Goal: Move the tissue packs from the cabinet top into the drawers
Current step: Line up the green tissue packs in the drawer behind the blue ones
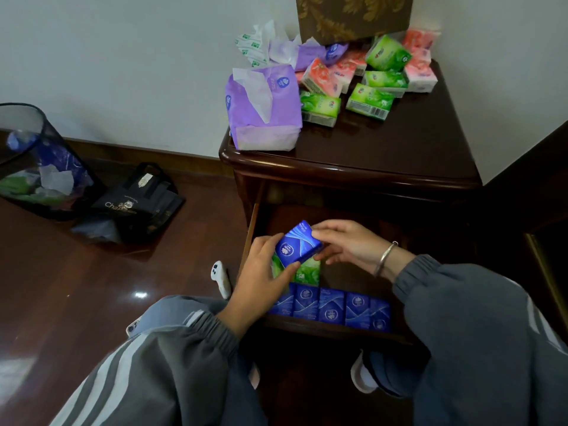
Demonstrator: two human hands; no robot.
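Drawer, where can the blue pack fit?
The drawer floor is bare right of the green packs, behind the blue row. The blue pack could fit there. The cabinet top is crowded at the back, bare in front.

Jacket: grey, loose-fitting. Left sleeve [172, 364]: white stripes [123, 358] along its length, gathered elastic cuff [215, 330]. Right sleeve [476, 318]: same grey, gathered cuff, pale stripe at the outer side. Right wrist: thin silver bangle [384, 258]. Left grip [261, 272], right grip [341, 241]: bare. Shoe [364, 376]: white toe.
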